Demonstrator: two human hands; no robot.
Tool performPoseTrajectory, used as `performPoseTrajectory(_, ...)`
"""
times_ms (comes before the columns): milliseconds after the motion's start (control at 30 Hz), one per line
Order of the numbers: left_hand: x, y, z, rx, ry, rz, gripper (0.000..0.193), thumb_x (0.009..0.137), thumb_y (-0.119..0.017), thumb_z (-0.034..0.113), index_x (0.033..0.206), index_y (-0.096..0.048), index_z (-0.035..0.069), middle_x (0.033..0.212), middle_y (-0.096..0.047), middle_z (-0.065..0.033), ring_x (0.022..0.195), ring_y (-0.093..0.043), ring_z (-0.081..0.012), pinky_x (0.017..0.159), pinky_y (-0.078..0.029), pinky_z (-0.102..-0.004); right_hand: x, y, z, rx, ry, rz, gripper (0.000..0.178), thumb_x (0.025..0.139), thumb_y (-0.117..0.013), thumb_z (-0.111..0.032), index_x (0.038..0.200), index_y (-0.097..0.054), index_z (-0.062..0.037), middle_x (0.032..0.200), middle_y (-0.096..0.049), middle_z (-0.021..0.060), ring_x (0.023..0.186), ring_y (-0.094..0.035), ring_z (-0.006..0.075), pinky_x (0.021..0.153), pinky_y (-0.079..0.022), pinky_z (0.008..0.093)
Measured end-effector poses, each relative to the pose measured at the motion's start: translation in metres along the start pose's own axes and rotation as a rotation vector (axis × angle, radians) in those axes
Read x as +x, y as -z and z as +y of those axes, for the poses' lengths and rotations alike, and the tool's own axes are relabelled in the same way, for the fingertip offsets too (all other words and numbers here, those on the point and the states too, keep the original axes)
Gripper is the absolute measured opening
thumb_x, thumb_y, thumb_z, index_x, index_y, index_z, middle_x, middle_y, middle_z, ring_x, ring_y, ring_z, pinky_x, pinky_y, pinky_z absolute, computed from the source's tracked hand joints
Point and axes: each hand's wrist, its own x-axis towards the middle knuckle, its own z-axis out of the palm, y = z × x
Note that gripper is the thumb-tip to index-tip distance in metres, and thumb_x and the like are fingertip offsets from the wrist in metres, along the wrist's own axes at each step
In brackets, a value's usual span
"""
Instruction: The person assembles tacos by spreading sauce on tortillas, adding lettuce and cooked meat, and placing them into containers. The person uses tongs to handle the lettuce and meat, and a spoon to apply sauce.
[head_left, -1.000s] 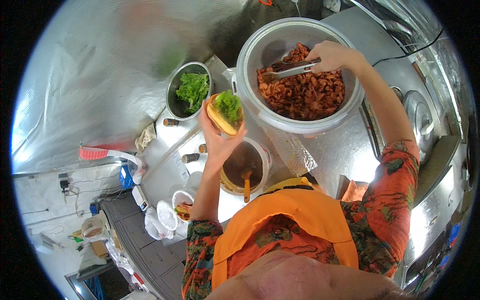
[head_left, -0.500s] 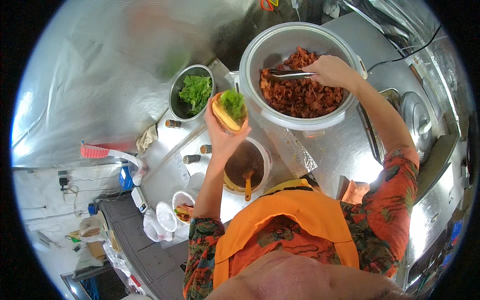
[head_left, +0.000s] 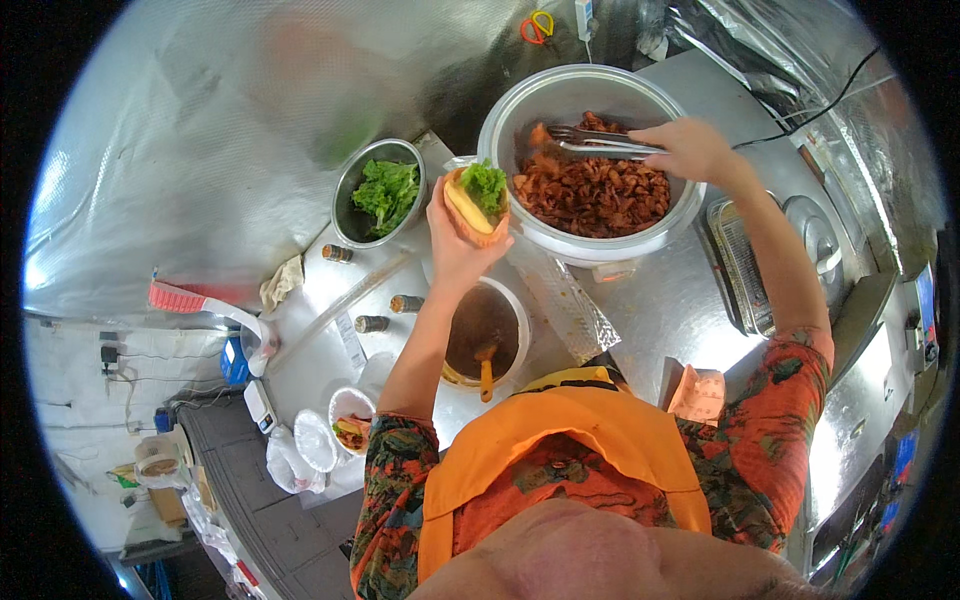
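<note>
My left hand is wrapped round a split bun with a leaf of lettuce tucked into its opening. At the right, my right hand grips metal tongs, whose tips reach into a large round white pot. Reddish-brown pieces of cooked meat fill the bottom of that pot. Whether the tongs pinch any meat cannot be made out. Left of the bun stands a steel bowl with more lettuce.
Close to my apron is a tub of brown sauce with an orange-handled spatula. Several small jars stand left of it. A white cup holds a filled bun. Rightward are a wire rack tray and a metal lid.
The tongs have shifted right and up within the pot, and their arms now look wider apart. The bun has moved slightly to the right in the picture; my view has shifted a little too.
</note>
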Motion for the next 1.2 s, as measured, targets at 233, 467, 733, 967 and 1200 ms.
performPoseTrajectory(233, -0.010, 0.012, -0.001, 0.067, -0.023, 0.017, 0.114, 0.059, -0.090, 0.012, 0.150, -0.021, 0.000, 0.142, -0.034, -0.0185, 0.133, -0.039, -0.0315, 0.113, -0.033, -0.0414, 0.020, 0.015, -0.054, -0.247, -0.161, -0.237, 0.042, 0.083, -0.070, -0.030, 0.122, -0.066, -0.0137, 0.099, -0.072, 0.0136, 0.095, -0.069, 0.0339, 0.082, -0.055, 0.0469)
performPoseTrajectory(467, -0.013, 0.017, -0.001, 0.041, -0.025, 0.030, 0.113, 0.059, -0.089, 0.011, 0.150, -0.022, -0.001, 0.142, -0.035, -0.0176, 0.134, -0.039, -0.0314, 0.113, -0.033, -0.0418, 0.054, -0.040, -0.050, -0.240, -0.139, -0.202, 0.020, 0.084, -0.067, -0.023, 0.097, -0.072, -0.0084, 0.092, -0.071, 0.0149, 0.092, -0.070, 0.0329, 0.079, -0.056, 0.0460)
performPoseTrajectory(733, -0.008, 0.014, 0.003, 0.034, -0.010, 0.033, 0.114, 0.060, -0.090, 0.011, 0.150, -0.021, -0.002, 0.143, -0.035, -0.0177, 0.135, -0.038, -0.0311, 0.114, -0.032, -0.0412, 0.020, -0.033, 0.013, 0.209, 0.054, -0.027, 0.040, 0.085, -0.069, -0.023, 0.123, -0.068, -0.0114, 0.097, -0.072, 0.0163, 0.083, -0.070, 0.0317, 0.077, -0.055, 0.0437)
performPoseTrajectory(967, 0.016, 0.003, 0.016, 0.081, -0.052, 0.001, 0.112, 0.061, -0.088, 0.005, 0.150, -0.020, 0.001, 0.144, -0.040, -0.0155, 0.132, -0.045, -0.0256, 0.112, -0.039, -0.0387, -0.040, 0.015, 0.001, 0.510, -0.157, 0.097, 0.040, 0.091, -0.067, -0.016, 0.130, -0.065, -0.0121, 0.071, -0.063, 0.0007, 0.050, -0.051, 0.0063, 0.044, -0.041, 0.0242)
performPoseTrajectory(1200, 0.035, -0.011, 0.033, 0.162, -0.059, 0.017, 0.116, 0.058, -0.091, 0.013, 0.150, -0.021, -0.003, 0.144, -0.040, -0.0190, 0.133, -0.044, -0.0290, 0.112, -0.037, -0.0391, -0.066, 0.083, -0.060, 0.796, -0.235, 0.002, 0.037, 0.094, -0.066, -0.018, 0.130, -0.066, -0.0152, 0.068, -0.057, -0.0055, 0.051, -0.046, 0.0017, 0.044, -0.038, 0.0192)
